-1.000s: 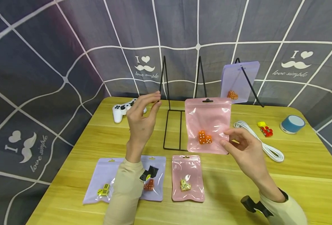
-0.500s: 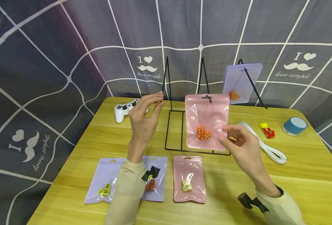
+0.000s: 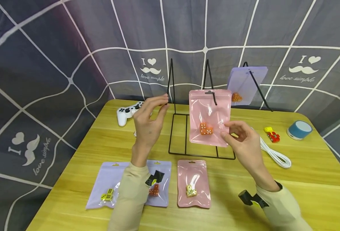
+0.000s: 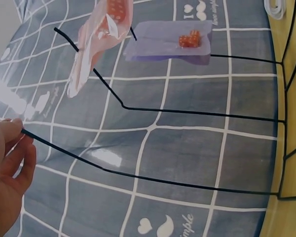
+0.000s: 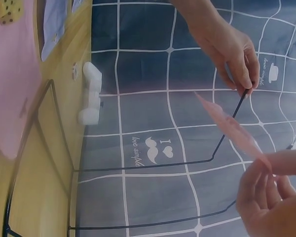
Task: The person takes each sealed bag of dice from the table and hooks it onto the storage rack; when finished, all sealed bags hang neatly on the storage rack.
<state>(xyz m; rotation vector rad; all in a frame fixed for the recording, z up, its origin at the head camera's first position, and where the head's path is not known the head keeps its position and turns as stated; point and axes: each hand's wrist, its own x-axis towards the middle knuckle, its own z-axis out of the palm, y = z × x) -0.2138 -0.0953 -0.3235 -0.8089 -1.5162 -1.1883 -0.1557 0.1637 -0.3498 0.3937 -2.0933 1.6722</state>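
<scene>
My right hand [image 3: 244,144] pinches the right edge of a pink zip bag [image 3: 210,110] with orange dice inside. The middle prong of a black wire rack [image 3: 171,134] passes through the hang hole at the bag's top, its tip out in front. With thumb and fingertips, my left hand [image 3: 149,125] pinches the end of the left prong [image 4: 64,150], as the left wrist view shows. On the right prong hangs a purple bag [image 3: 244,85] with orange dice, apparently with another behind it.
In front of the rack lie a pink bag [image 3: 194,173] with pale dice and two purple bags [image 3: 100,179], partly under my left forearm. Behind stands a white game controller [image 3: 123,115]. At right are a white cable [image 3: 275,154], a small toy car [image 3: 273,135] and a blue speaker [image 3: 299,130].
My right hand has moved the pink bag away from me and slightly left and up, and the middle prong has come through its hole. The left hand keeps its pinch on the left prong.
</scene>
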